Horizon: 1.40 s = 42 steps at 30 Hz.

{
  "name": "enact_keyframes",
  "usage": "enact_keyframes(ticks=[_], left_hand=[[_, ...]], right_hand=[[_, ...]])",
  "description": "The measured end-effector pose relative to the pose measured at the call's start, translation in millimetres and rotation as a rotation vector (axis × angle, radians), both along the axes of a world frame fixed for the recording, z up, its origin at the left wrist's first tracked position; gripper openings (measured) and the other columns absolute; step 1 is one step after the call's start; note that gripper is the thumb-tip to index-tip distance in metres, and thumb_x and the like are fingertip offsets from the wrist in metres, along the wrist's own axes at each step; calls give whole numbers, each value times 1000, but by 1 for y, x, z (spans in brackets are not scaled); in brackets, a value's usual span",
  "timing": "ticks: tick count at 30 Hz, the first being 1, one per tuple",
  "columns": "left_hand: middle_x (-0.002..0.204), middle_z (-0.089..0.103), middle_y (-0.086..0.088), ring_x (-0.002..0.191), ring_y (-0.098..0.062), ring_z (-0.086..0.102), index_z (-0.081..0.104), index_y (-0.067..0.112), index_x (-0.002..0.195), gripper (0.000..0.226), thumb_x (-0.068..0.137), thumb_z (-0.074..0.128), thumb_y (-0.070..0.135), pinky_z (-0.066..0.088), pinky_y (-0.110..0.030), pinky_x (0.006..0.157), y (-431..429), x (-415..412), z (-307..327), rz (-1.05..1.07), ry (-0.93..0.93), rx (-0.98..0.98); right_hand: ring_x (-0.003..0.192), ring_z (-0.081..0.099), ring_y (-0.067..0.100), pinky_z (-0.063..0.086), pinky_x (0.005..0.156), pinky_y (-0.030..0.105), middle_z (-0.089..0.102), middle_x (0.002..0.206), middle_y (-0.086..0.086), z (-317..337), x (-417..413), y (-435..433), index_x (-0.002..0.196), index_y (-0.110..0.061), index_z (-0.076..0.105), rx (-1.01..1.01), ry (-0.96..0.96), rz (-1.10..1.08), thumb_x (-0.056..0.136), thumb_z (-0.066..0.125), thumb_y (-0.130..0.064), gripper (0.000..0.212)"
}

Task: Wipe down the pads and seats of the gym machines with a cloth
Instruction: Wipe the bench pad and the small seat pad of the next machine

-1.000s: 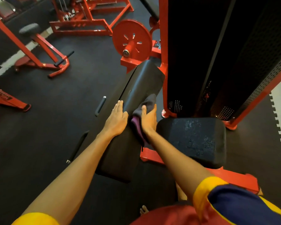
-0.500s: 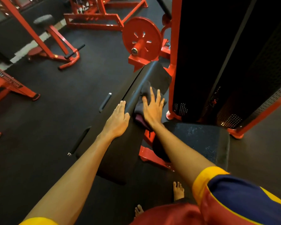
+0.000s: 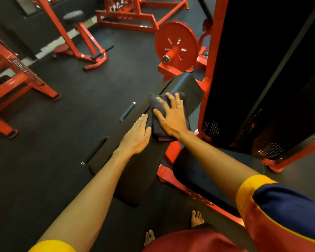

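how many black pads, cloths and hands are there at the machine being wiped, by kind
black pads: 2, the long pad and the seat pad
cloths: 1, the cloth
hands: 2, the left hand and the right hand
total: 5

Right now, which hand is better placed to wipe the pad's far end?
Right. The right hand presses the dark grey cloth on the long black pad, fingers toward its far end; the left hand rests bare beside it.
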<state>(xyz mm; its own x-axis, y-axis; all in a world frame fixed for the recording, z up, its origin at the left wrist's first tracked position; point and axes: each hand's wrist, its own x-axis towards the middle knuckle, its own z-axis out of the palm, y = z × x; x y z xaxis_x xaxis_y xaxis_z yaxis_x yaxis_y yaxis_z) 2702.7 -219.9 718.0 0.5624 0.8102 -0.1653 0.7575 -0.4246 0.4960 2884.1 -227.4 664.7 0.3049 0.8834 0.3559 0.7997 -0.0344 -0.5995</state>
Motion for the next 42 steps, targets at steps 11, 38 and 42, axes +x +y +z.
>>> enact_keyframes(ticks=[11,38,42], left_hand=[[169,11,-1,155,-13,13,12,16,162,64,107,39,35,18,-34,123,-5,7,-1,93,64,32],[169,12,-2,155,-11,9,12,12,162,59,109,31,30,3,-26,123,8,35,-6,108,89,140],[169,14,-7,155,-18,13,13,8,161,59,109,34,27,7,-30,124,14,54,0,85,100,138]], right_hand=[[133,50,28,24,120,44,66,132,4,32,70,47,127,-13,68,-95,-343,349,90,37,-57,65],[158,7,27,14,124,60,19,170,4,-36,115,13,157,-27,36,62,-63,309,81,51,-37,78],[157,12,32,9,126,53,22,169,4,-11,74,25,156,-26,40,26,181,43,85,46,-43,73]])
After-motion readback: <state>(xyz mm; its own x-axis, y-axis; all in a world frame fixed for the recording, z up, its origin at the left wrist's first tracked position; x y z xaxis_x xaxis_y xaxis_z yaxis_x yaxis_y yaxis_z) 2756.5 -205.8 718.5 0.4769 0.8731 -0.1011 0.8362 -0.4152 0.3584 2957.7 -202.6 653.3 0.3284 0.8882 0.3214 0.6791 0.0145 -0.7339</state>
